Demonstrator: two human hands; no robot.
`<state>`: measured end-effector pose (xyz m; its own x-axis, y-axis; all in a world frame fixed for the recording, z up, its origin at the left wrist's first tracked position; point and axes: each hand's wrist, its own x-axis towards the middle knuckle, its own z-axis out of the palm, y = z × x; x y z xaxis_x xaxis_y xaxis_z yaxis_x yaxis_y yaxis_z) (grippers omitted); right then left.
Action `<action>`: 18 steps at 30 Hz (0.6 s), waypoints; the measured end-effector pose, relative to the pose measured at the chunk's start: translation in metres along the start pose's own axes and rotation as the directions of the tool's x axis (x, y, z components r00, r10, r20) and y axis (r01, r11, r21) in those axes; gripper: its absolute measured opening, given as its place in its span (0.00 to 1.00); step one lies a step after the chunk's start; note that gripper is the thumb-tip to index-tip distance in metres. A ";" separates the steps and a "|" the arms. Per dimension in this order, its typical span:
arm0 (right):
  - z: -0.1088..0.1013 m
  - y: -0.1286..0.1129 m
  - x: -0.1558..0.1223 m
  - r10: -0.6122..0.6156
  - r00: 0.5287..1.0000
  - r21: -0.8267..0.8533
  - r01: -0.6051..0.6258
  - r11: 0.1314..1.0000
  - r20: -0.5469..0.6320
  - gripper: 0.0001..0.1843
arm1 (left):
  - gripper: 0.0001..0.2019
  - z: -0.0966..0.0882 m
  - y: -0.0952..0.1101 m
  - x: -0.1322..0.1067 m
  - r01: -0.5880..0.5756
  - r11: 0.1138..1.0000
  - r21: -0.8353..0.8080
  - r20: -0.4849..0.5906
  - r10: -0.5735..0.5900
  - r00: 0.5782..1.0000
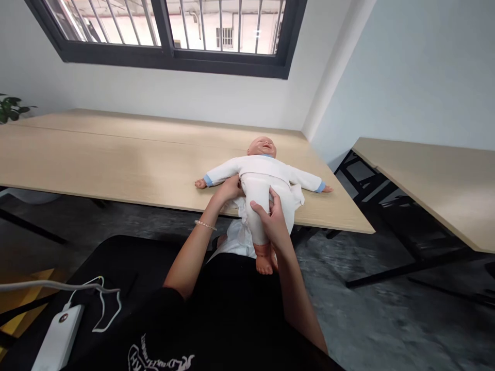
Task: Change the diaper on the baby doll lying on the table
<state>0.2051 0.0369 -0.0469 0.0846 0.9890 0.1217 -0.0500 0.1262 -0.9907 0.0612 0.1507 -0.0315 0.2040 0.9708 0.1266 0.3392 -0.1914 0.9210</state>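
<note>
A baby doll (263,170) in a white suit with blue cuffs lies on its back at the near edge of a long wooden table (116,154), arms spread, legs hanging over the edge. My right hand (273,221) is wrapped round the doll's white-clad legs, thumb across the front. My left hand (229,189) is tucked against the doll's hip, under its left side, its fingers hidden by the body. White cloth (236,234) hangs below the doll's bottom.
A second wooden table (433,180) stands at the right with a gap of grey floor (367,299) between. A barred window (174,31) is above. A white power bank with a cable (58,335) rests on my lap at lower left. A plant (10,108) is at far left.
</note>
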 end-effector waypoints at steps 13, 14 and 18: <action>-0.003 -0.032 -0.004 0.156 0.987 0.158 -0.158 0.975 0.025 0.47 | 0.14 -0.004 -0.013 0.002 -0.017 1.000 0.005 0.004 0.017 1.000; -0.003 -0.031 -0.005 0.130 0.991 0.142 -0.131 0.981 0.017 0.46 | 0.14 -0.002 -0.013 0.004 -0.009 0.999 -0.049 0.008 0.009 1.000; 0.002 -0.014 -0.014 0.004 1.000 -0.005 -0.004 1.000 -0.023 0.47 | 0.13 0.001 -0.016 0.001 0.010 0.989 -0.149 0.034 -0.005 0.999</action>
<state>0.2024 0.0218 -0.0348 0.1076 0.9874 0.1161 -0.0456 0.1216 -0.9915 0.0567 0.1542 -0.0464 0.2335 0.9661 0.1098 0.2008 -0.1584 0.9667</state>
